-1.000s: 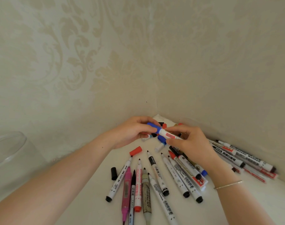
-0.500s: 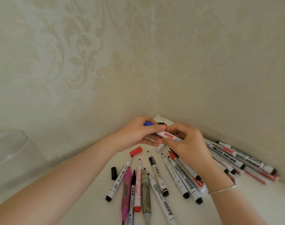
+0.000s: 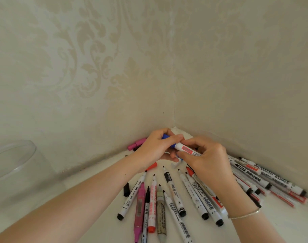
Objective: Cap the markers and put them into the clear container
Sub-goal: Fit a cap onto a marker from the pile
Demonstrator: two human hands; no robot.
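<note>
Both hands meet over the white table near the wall corner. My left hand (image 3: 155,146) curls round the blue cap (image 3: 166,137) of a white marker with a red label (image 3: 185,149). My right hand (image 3: 207,158) pinches that marker's barrel. The cap sits on the marker's end. Several uncapped markers (image 3: 174,190) lie fanned out below the hands, tips pointing to the corner. The clear container (image 3: 11,165) stands at the far left by the wall.
Loose caps lie about: a black cap (image 3: 126,189), a red cap (image 3: 152,166) and a pink cap (image 3: 137,143) by the wall. More markers (image 3: 265,178) are piled along the right wall. Patterned walls close in the table (image 3: 97,225) on two sides.
The hands have drawn together and my left hand has closed further over the blue cap, pushing it onto the marker. A pink cap by the wall has come into sight.
</note>
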